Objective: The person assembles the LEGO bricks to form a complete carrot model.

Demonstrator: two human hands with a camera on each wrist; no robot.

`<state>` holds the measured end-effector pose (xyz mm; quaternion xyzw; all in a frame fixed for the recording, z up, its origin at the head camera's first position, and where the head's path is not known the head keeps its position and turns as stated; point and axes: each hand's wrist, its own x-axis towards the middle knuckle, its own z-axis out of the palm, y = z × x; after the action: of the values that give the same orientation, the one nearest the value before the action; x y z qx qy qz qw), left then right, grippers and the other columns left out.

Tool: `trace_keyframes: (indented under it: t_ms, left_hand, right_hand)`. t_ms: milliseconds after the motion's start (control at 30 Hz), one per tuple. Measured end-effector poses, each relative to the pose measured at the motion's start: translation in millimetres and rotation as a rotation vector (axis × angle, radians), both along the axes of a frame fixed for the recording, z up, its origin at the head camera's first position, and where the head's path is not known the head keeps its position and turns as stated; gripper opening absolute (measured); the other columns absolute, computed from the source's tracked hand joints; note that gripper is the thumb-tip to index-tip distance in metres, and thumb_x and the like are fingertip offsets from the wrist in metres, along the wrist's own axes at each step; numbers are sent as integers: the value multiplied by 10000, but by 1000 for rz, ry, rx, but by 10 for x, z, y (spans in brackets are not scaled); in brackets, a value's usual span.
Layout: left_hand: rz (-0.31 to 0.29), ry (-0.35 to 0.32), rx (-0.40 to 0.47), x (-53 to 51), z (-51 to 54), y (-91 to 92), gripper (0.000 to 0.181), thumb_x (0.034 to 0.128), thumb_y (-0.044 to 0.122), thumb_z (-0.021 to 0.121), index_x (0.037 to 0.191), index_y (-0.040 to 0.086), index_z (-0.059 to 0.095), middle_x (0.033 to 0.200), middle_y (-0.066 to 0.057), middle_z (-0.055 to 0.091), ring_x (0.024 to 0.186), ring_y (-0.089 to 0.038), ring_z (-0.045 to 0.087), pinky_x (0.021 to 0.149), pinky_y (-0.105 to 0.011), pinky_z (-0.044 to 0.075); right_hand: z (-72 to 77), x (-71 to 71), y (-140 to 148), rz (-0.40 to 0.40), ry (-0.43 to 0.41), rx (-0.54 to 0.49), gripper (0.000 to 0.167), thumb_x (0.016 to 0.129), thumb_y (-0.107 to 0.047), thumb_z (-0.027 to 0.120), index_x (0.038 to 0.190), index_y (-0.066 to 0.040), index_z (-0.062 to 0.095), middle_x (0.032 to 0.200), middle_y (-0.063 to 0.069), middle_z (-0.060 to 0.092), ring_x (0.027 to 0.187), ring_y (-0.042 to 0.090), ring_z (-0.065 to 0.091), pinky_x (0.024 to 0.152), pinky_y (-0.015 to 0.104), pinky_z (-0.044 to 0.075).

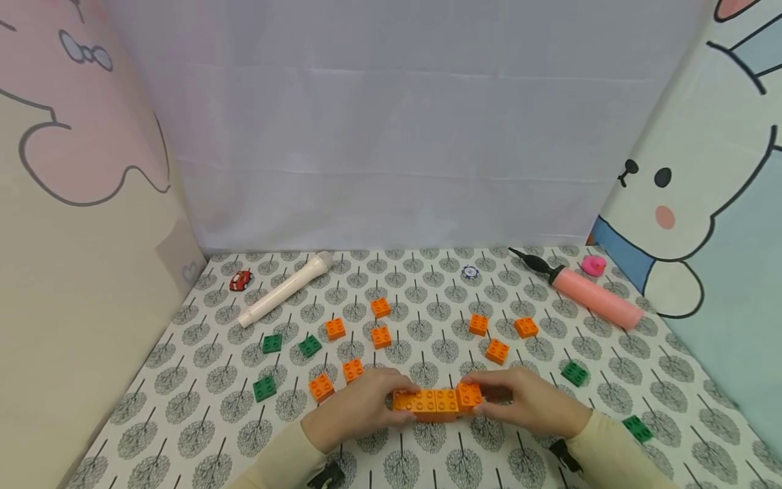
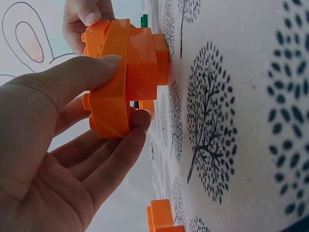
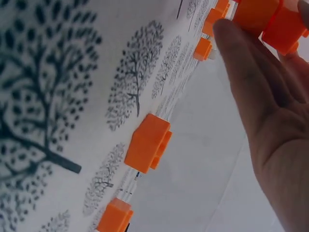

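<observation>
A row of joined orange bricks (image 1: 426, 402) lies between the two hands in the head view. The left hand (image 1: 365, 406) pinches its left end; in the left wrist view, the left hand (image 2: 72, 130) has thumb and fingertips on opposite sides of the orange bricks (image 2: 113, 92), which show a stepped underside. At the right end, the right hand (image 1: 530, 401) holds a single orange brick (image 1: 469, 395) standing higher than the row. Seen from the right wrist, the right hand (image 3: 275, 96) has fingers along the orange bricks (image 3: 256, 17), partly cut off by the frame.
Loose orange bricks (image 1: 381, 337) lie beyond the hands, green bricks (image 1: 265, 388) at both sides. Farther back are a white tube (image 1: 284, 291), a red toy car (image 1: 241, 280), a blue-white disc (image 1: 470, 272), a pink pump (image 1: 595, 299) and a pink duck (image 1: 593, 265).
</observation>
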<state>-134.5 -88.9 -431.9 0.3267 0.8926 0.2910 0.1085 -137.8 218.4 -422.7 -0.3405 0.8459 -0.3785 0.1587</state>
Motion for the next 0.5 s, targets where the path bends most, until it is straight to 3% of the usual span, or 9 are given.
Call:
trace_keyframes:
  t_ms: [167,500]
  left_hand:
    - [5,11,-2,7,-15,-3,372,856,334,777,1201,209,716,1065,121,682,900,9,566,846,-237,519]
    - [-7,22,10,-3,-29,6,351,866,311,769,1193,199,710,1102,114,685,936,5,583,882,-244,523]
  right_hand:
    - [-32,-13,2,-24,-123,-72,528,947,-333,679,1368,-27,589,1233,86,689,975,95,698,831,254,578]
    - [-72,-31,7,-53,-138,-101,512,900,-311,736,1325,-45,635,1097,8,723,814,97,671,677,273,588]
